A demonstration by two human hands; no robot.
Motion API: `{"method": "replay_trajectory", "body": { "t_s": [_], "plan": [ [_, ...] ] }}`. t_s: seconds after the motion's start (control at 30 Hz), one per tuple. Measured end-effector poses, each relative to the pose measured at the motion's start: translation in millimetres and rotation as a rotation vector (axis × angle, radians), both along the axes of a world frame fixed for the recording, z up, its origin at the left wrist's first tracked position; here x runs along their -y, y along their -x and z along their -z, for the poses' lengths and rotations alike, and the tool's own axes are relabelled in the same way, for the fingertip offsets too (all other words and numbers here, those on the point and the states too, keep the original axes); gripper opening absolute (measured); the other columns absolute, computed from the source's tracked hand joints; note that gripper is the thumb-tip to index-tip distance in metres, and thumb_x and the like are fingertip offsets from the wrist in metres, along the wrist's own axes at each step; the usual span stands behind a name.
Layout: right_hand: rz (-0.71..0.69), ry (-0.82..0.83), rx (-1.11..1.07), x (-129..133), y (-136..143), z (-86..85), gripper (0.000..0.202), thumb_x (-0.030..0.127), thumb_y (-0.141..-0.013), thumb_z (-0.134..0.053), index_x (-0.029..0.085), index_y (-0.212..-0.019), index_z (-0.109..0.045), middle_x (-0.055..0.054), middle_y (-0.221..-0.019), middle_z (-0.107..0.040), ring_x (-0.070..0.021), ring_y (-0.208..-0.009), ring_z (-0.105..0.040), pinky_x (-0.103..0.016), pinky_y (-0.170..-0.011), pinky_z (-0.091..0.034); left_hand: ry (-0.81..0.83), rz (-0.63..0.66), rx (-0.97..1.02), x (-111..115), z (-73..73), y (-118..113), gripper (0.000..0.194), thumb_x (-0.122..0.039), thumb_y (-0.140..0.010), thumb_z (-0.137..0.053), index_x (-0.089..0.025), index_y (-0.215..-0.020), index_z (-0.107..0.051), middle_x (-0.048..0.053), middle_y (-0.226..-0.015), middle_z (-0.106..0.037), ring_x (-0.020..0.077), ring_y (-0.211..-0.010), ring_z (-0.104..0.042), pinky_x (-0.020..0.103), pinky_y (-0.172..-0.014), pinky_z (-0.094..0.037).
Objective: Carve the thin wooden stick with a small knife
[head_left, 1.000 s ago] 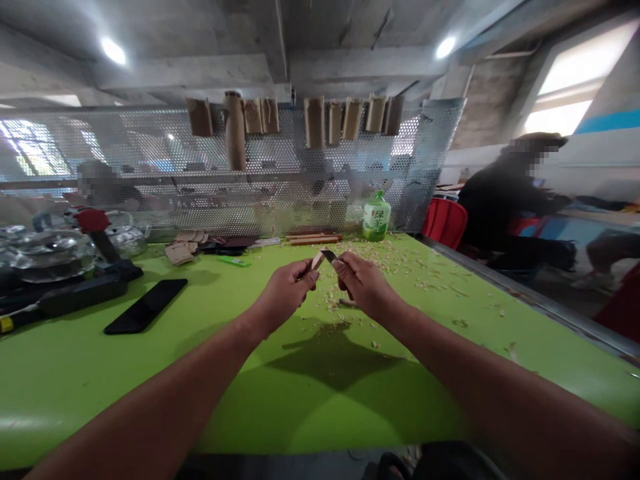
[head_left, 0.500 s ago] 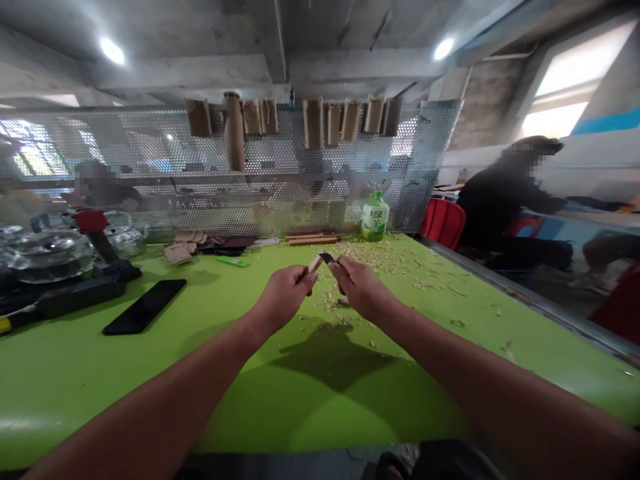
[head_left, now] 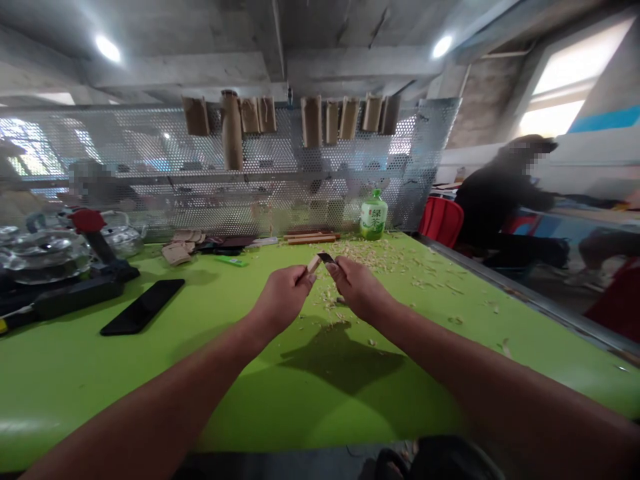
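The near edge of the table is filled by a bare stretch of smooth, glossy lime-green tabletop [head_left: 240, 400], on which a soft shadow is cast below the forearms. Above the middle of it, a short, pale strip of wood [head_left: 313, 264] is pinched between the thumb and curled fingers of the left hand [head_left: 283, 293]; by the right hand [head_left: 363, 283], closed likewise, a dark, flat blade [head_left: 325, 258] is gripped, its handle hidden in the fist. The tips of wood and blade appear to meet — just how they touch cannot be told. At the left, a flat black phone [head_left: 143, 307] is laid at a slant, and beyond it a black stand with a red head [head_left: 87, 222] is set before clear glass teapots [head_left: 45, 257]. Curled, pale wood shavings [head_left: 370, 253] are strewn beneath the hands and thickly to the right. Farther back, a slim green cutter [head_left: 231, 261], flat tan wooden pieces [head_left: 179, 253], reddish-brown sticks [head_left: 311, 238] and a green, labelled plastic bottle [head_left: 374, 217] are ranged. The table is backed by a perforated metal screen [head_left: 280, 200], hung with brown bamboo sections [head_left: 232, 133]. To the right, beside a red plastic chair [head_left: 441, 222], a dark-clothed person [head_left: 493, 187] is seen seated — all under a grey concrete ceiling [head_left: 330, 27], lit by round white lamps [head_left: 442, 47] and a bright window [head_left: 565, 80].
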State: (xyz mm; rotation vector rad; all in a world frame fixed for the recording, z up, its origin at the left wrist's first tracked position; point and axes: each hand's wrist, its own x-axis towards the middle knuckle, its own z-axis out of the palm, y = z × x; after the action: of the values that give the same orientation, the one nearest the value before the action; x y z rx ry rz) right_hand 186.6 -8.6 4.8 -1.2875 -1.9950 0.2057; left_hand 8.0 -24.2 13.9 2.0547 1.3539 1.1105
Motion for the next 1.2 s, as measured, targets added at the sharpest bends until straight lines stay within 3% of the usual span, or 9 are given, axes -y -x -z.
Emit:
{"method": "replay_trajectory", "body": {
  "t_s": [0.1,0.3,0.47,0.63,1.2],
  "plan": [
    [0.027,-0.037,0.026,-1.3,0.5,0.9,0.030,0.044,-0.097,-0.034,0.022,-0.078,-0.041,0.002,-0.059,-0.045,-0.0121,-0.051,-0.036,-0.028,-0.052,-0.019,-0.036,-0.028,-0.035,0.7,-0.2,0.9,0.030,-0.035,-0.089,-0.048,-0.017,-0.064,-0.046,-0.004,-0.057,-0.039,0.0093,-0.054,-0.034,0.024,-0.051,-0.023],
    [-0.111,0.086,-0.118,-8.5,-1.2,5.6,0.037,0.050,-0.097,-0.031,0.022,-0.073,-0.039,0.003,-0.055,-0.044,-0.0116,-0.050,-0.038,-0.026,-0.050,-0.023,-0.025,0.006,-0.065,-0.1,-1.0,1.3,0.030,-0.034,-0.088,-0.048,-0.017,-0.064,-0.044,-0.004,-0.057,-0.039,0.0095,-0.054,-0.034,0.024,-0.051,-0.023],
    [0.044,-0.001,0.085,-5.5,-2.7,-1.3,0.039,0.048,-0.098,-0.032,0.021,-0.074,-0.045,-0.001,-0.061,-0.049,-0.0130,-0.055,-0.040,-0.027,-0.053,-0.022,-0.026,-0.008,-0.059,-2.2,1.4,-0.2,0.029,-0.034,-0.088,-0.049,-0.017,-0.064,-0.046,-0.004,-0.056,-0.041,0.0095,-0.054,-0.035,0.024,-0.051,-0.023],
    [0.173,0.007,0.209,-4.9,-2.4,-3.3,0.053,0.061,-0.096,-0.025,0.020,-0.073,-0.050,-0.003,-0.063,-0.052,-0.0128,-0.052,-0.036,-0.028,-0.051,-0.019,0.020,-0.018,-0.045,-3.2,6.8,-1.8,0.028,-0.034,-0.087,-0.049,-0.017,-0.065,-0.050,-0.004,-0.056,-0.044,0.0095,-0.052,-0.036,0.024,-0.049,-0.022],
    [-0.018,0.049,-0.024,-21.8,-2.9,15.6,0.063,0.073,-0.090,-0.027,0.019,-0.064,-0.047,0.000,-0.056,-0.044,-0.0110,-0.051,-0.036,-0.027,-0.049,-0.020,-0.155,-0.007,-0.202,3.3,3.3,-1.1,0.023,-0.026,-0.090,-0.046,-0.016,-0.072,-0.055,-0.002,-0.060,-0.048,0.0109,-0.056,-0.039,0.025,-0.055,-0.024]
  ]
}}
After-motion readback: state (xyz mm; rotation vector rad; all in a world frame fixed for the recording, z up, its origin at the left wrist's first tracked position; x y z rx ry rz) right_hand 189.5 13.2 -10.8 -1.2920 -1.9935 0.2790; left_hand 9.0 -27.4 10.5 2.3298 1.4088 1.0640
